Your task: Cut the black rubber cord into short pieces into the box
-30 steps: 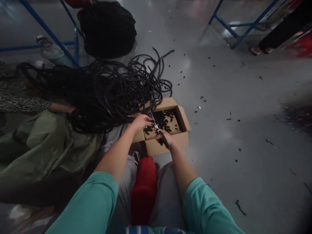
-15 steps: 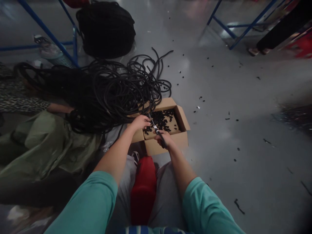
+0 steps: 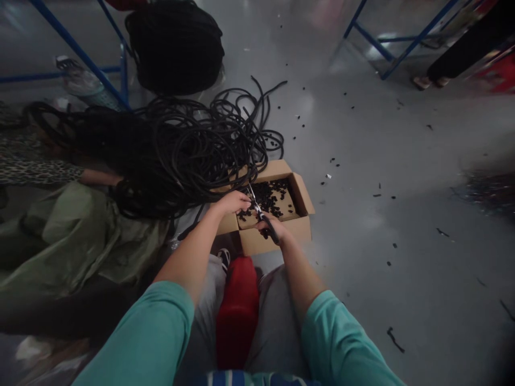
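Note:
My right hand (image 3: 270, 225) is closed around the black handles of a pair of scissors (image 3: 259, 213), whose metal blades point up and to the left over the open cardboard box (image 3: 277, 241). My left hand (image 3: 235, 202) is closed at the box's left side, pinching what looks like a black tube (image 3: 252, 205) at the blades; most of it is hidden by the fingers. Many short black cut pieces (image 3: 269, 195) lie inside the box. Just beyond my left hand, a big tangle of black tubing (image 3: 201, 145) reaches the box's edge.
A red stool (image 3: 237, 311) is between my legs. On the left sit a co-worker's arm (image 3: 100, 177) and green cloth (image 3: 80, 241). A black bundle (image 3: 177, 48) stands behind the tubing, near a blue frame (image 3: 80, 51). Black scraps (image 3: 395, 340) dot the floor; another person's leg (image 3: 458, 53) is far right.
Both hands and the scissors have shifted slightly to the right. A black tube end now shows beside my left forearm. The box and the tangle have stayed in place.

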The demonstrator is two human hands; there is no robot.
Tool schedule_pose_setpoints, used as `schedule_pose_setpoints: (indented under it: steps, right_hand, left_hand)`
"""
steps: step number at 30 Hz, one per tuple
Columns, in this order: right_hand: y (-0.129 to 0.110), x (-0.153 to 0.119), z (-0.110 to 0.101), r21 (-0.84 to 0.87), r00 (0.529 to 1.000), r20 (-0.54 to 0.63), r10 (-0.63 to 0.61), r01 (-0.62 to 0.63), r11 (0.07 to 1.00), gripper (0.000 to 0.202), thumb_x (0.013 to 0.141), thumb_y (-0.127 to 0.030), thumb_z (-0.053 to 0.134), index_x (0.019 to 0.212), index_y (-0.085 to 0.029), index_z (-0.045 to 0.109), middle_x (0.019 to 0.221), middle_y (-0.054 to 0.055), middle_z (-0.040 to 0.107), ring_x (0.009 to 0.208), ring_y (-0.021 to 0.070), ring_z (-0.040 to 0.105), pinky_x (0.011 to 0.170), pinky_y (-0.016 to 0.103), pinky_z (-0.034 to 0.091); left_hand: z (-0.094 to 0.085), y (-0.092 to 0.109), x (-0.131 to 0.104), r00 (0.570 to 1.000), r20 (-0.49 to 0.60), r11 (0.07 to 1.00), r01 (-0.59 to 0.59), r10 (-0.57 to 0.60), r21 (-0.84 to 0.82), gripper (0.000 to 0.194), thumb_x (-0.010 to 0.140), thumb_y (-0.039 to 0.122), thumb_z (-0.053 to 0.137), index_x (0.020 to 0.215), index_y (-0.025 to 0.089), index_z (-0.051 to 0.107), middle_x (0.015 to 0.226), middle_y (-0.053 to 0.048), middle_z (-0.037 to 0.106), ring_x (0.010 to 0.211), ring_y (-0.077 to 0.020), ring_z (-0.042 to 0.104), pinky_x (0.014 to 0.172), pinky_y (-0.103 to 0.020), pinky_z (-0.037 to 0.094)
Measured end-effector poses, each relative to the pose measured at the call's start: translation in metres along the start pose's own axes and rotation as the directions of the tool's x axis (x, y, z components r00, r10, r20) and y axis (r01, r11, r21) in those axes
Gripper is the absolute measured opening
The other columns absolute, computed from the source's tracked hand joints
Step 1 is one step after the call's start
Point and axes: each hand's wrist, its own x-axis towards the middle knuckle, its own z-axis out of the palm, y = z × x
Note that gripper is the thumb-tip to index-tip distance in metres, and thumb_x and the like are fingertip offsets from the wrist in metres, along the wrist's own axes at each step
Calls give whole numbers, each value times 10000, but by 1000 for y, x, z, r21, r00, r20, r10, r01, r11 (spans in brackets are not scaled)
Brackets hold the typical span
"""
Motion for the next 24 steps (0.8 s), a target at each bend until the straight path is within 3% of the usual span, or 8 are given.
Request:
schedule_pose_setpoints:
  steps: [5,12,16,19,24]
  right_hand:
    - [-2,-2,-1,26,1000,22,2,-2,1000,459,449,-222,603,901,-163,549,417,-89,413,382,75,386,372,190,238]
    - [-3,-6,3,36,999,-31,25,-24,999,459,428,-213,615,879,-145,558,382,-97,405,335,62,339,338,187,219]
    - [-1,-5,2,66,996,-91,5,1,998,475,433,-207,601,901,-148,547,389,-99,405,352,66,349,353,189,230]
    - [0,-4,0,56,997,-83,-5,9,998,497,447,-191,582,942,-157,543,435,-89,443,399,73,390,392,190,262]
    - [1,-3,1,-24,997,-61,42,-43,999,543,469,-152,562,1011,-184,558,564,-56,536,507,79,441,468,192,295]
  left_hand:
    - [-4,5,-5,1000,-12,998,6,-7,-61,104,731,169,545,698,105,621,455,49,485,324,-27,318,377,-193,215]
    - [-6,11,-10,998,-53,999,-29,28,-21,239,736,149,522,502,120,486,419,49,444,328,-19,307,370,-179,205]
    - [-6,10,-9,987,-155,996,-52,40,-75,75,722,145,555,741,105,615,463,56,477,357,-26,347,389,-170,252]
    - [-7,8,-8,968,-251,986,-48,6,-160,220,733,156,547,932,96,620,505,47,506,377,-39,385,404,-181,288]
    - [-6,7,-5,969,-241,941,-37,-48,-336,173,711,70,507,850,92,608,538,19,551,388,-45,419,409,-188,287]
